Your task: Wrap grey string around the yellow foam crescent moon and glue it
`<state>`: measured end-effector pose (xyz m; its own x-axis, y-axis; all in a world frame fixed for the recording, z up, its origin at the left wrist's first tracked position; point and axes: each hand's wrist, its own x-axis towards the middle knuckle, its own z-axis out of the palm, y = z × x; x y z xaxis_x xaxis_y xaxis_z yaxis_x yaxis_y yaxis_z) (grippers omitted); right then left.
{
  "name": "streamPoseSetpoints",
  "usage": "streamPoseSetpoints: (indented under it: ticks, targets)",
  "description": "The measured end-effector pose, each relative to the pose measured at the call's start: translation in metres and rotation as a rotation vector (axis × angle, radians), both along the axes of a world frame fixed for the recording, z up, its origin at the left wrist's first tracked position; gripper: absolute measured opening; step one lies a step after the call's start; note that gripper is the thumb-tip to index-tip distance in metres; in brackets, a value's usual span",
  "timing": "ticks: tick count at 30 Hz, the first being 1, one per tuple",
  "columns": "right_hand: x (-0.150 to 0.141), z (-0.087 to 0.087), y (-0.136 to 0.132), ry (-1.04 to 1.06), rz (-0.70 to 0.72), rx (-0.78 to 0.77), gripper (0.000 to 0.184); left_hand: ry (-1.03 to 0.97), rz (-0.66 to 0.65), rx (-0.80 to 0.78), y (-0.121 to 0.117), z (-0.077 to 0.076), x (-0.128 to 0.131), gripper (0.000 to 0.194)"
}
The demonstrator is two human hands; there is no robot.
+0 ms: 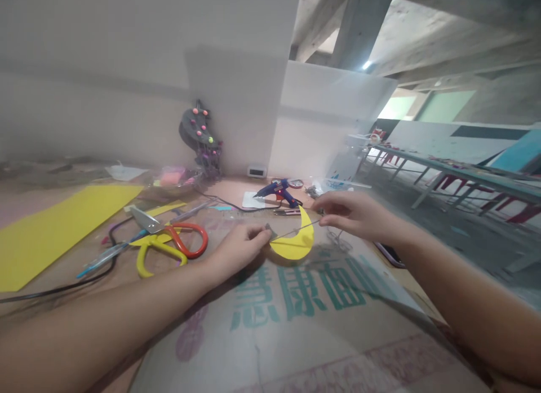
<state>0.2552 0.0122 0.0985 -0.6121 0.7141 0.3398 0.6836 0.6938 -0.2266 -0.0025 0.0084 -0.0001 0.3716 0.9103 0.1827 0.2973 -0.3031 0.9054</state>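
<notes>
A yellow crescent moon cutout point(301, 246) lies between my hands, over printed cardboard. A thin dark cord point(291, 233) stretches across it from one hand to the other. My left hand point(240, 247) is closed in a pinch at the cord's left end, where a small grey piece point(271, 232) shows at the fingertips. On the right, my right hand point(350, 213) pinches the cord's other end between thumb and fingers. Whether the cord is fixed to the crescent, I cannot tell.
Scissors point(172, 235) with red and yellow handles lie left, near a yellow sheet point(63, 229). A blue glue gun point(279, 191) rests behind the crescent. A dark crescent decoration with pompoms point(198, 131) stands against the white board point(236, 71). A phone point(389, 255) sits under my right arm.
</notes>
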Motion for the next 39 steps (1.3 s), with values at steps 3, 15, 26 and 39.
streamPoseSetpoints:
  ticks: [3, 15, 26, 39]
  targets:
    - [0.016, -0.003, 0.02, -0.078, -0.014, -0.117, 0.029, 0.03, -0.003, -0.011, 0.002, -0.001, 0.0, 0.032]
    - [0.023, -0.034, 0.05, 0.142, -0.215, 0.109, 0.022, -0.044, -0.126, -0.167, -0.001, -0.005, 0.001, 0.033]
    - [-0.025, -0.07, 0.016, 0.264, -0.015, -0.038, 0.031, -0.119, -0.143, -0.15, 0.004, -0.008, 0.0, 0.032]
    - [-0.047, -0.098, 0.005, 0.763, -0.053, -0.717, 0.038, -0.092, -0.12, -0.161, -0.002, -0.002, 0.001, 0.034]
